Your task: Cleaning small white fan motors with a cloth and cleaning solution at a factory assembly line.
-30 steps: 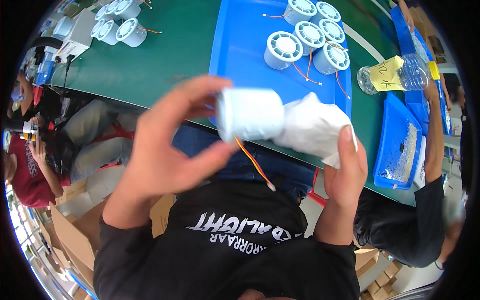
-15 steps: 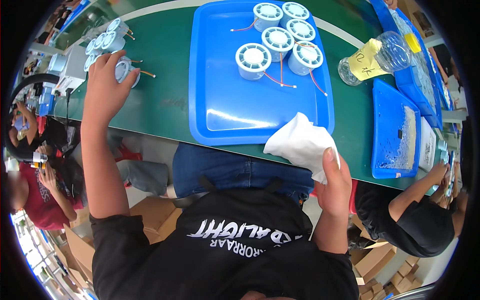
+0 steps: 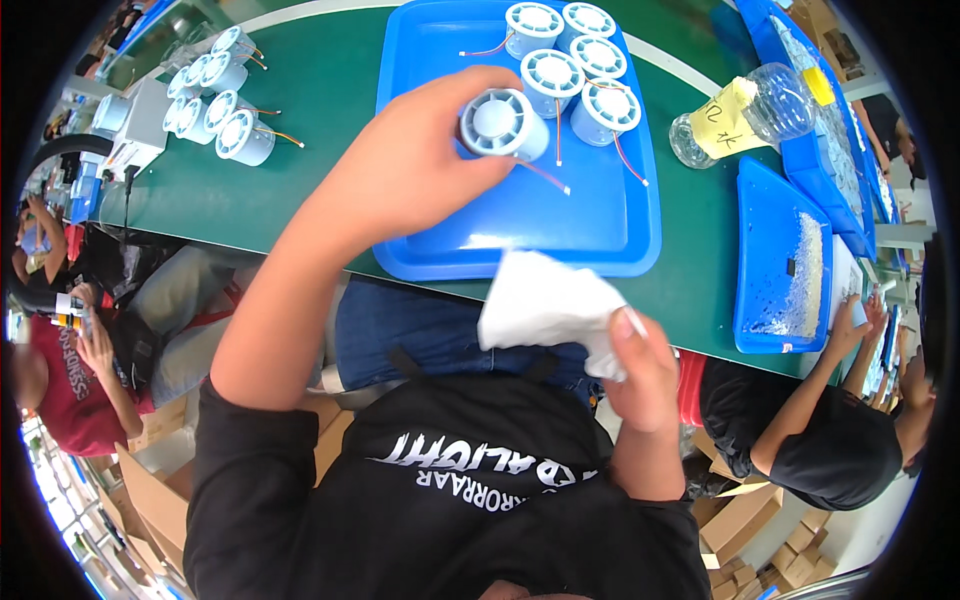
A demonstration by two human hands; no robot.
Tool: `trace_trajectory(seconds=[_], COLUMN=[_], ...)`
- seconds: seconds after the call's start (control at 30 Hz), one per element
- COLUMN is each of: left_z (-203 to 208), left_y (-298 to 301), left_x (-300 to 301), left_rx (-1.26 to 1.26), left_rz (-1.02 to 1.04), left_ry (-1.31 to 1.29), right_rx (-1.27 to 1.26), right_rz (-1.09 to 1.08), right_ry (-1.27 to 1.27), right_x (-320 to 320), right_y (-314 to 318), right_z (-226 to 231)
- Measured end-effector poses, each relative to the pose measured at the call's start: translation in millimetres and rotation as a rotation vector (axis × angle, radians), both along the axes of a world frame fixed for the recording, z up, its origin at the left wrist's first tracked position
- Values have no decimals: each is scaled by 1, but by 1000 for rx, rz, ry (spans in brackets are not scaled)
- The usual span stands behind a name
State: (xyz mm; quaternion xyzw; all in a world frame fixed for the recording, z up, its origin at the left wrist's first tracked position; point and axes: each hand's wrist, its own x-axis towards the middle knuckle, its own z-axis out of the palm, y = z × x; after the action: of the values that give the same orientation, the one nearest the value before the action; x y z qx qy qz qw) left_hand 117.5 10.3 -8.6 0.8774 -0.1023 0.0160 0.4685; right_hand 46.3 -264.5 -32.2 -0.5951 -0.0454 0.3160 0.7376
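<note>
My left hand (image 3: 425, 150) reaches over the tray's left part, thumb and fingers curled round a light-blue cylinder (image 3: 500, 125) with a slotted round top and a thin red-and-white wire lead. Just beyond it, several matching cylinders (image 3: 553, 80) stand upright on the blue tray (image 3: 480, 258), their wires trailing. In my right hand (image 3: 645, 375) is a white cloth (image 3: 545, 305), pinched between thumb and fingers. The cloth hangs at the table's near edge, in front of the tray.
More light-blue cylinders (image 3: 243, 138) stand in a cluster on the green table (image 3: 300, 110) at left. To the right lie a clear bottle (image 3: 770, 105) with a yellow cap and a blue bin (image 3: 765, 270) holding small pale pieces. Co-workers sit on both sides.
My left hand has moved right from the left cluster to the cylinder at the tray's front and now holds it. My right hand has shifted slightly left and nearer with the cloth.
</note>
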Motion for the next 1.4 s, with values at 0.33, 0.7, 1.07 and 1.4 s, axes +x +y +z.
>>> trace_trajectory(seconds=[0.33,0.7,1.07,1.4], left_z=[-2,1,11,-3], left_y=[-20,-30,-22,-34], left_x=[-92,-114,-123,-118], left_rx=[-1136,-821,-957,-847], left_rz=[19,155,105,146], left_ry=[389,224,355,439], right_rx=[121,-387,-77,-246], right_rz=[-198,90,113,-28], right_ry=[-203,-1174,-724,-853], right_x=[29,29,15,26], right_y=[-9,62,58,66], right_z=[13,32,38,17])
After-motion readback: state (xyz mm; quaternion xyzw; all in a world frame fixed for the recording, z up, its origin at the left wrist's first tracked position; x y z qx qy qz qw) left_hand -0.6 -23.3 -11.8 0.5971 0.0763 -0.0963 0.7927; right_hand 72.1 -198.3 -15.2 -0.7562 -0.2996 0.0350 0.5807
